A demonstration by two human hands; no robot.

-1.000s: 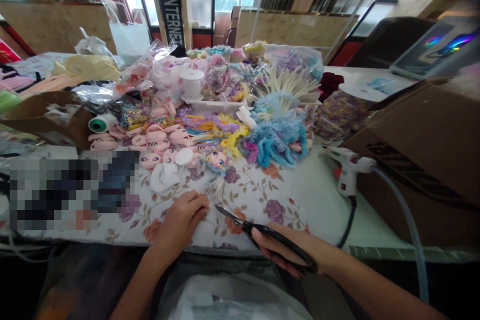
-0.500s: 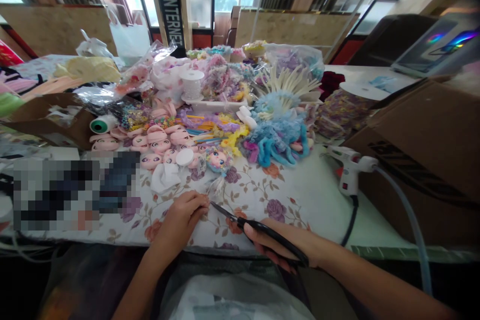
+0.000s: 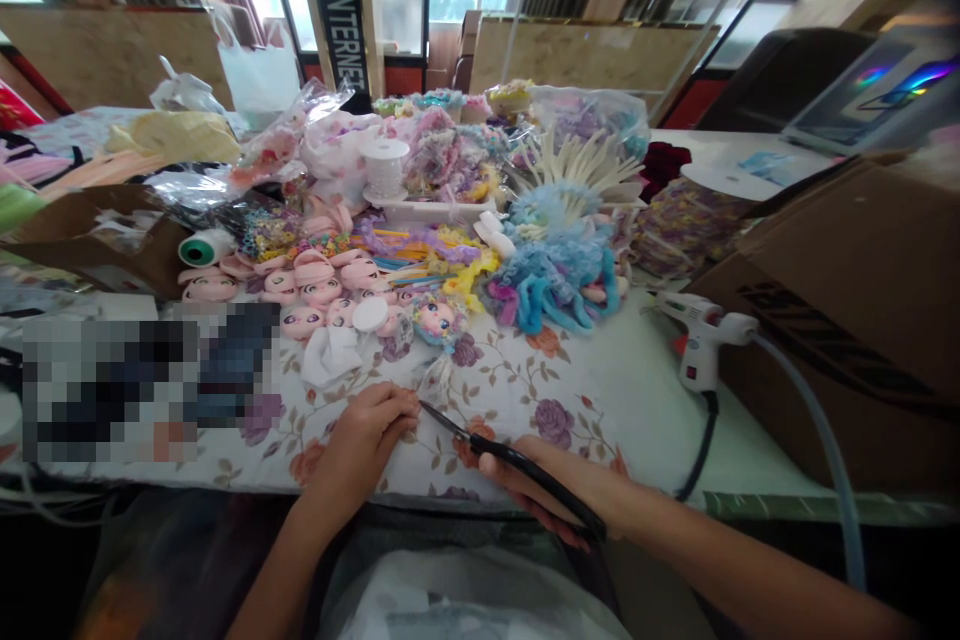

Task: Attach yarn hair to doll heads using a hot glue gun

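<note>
1. My bare R hand [image 3: 577, 470] has shifted L vs 1 sec ago, closer to my bare L hand [image 3: 371, 425].
2. Long grey metal scissors w/ black loop handles [image 3: 521, 461] came along w/ it: pointed tip was just off my L fingertips, now right up at 'em; can't tell if touching.
3. Scissors' pivot was at R edge of the orange flower printed on white cloth [image 3: 466, 458]; now farther L, over it.
4. R wrist followed, also farther L.

scissor blades [image 3: 445, 420]: metal | scissor handles [image 3: 536, 471]: smooth plastic | carton [image 3: 862, 320]: matt cardboard | glue gun [image 3: 701, 350]: plastic | blue yarn [image 3: 551, 265]: fluffy
</note>
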